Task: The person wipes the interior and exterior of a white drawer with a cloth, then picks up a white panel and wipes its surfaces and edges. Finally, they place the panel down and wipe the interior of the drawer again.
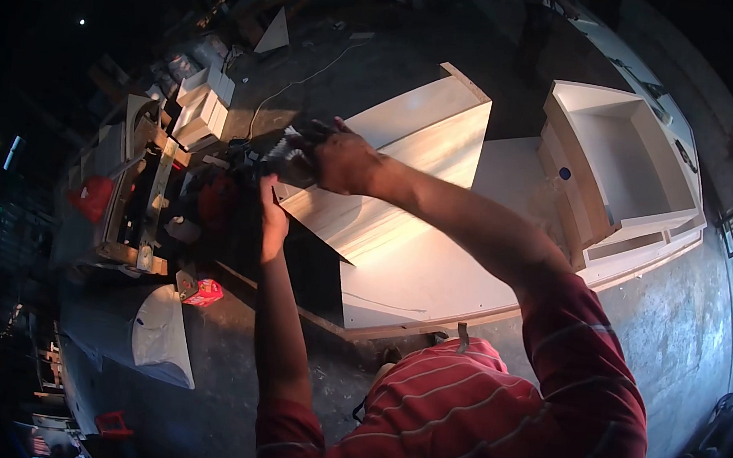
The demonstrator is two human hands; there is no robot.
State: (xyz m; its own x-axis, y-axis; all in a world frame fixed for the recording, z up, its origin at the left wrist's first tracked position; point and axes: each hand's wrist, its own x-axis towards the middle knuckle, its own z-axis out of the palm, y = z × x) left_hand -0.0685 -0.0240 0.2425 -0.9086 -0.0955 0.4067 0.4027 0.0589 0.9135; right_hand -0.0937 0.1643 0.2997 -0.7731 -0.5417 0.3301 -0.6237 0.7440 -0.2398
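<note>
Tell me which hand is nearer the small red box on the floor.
Left. The left hand is just above and right of the red box in the picture; the right hand is farther off, up at the white board.

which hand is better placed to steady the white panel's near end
Probably the right hand: it already lies over the end of the white panel, fingers on a dark object there. The left hand sits lower, beside the panel's edge near the red tool.
</note>
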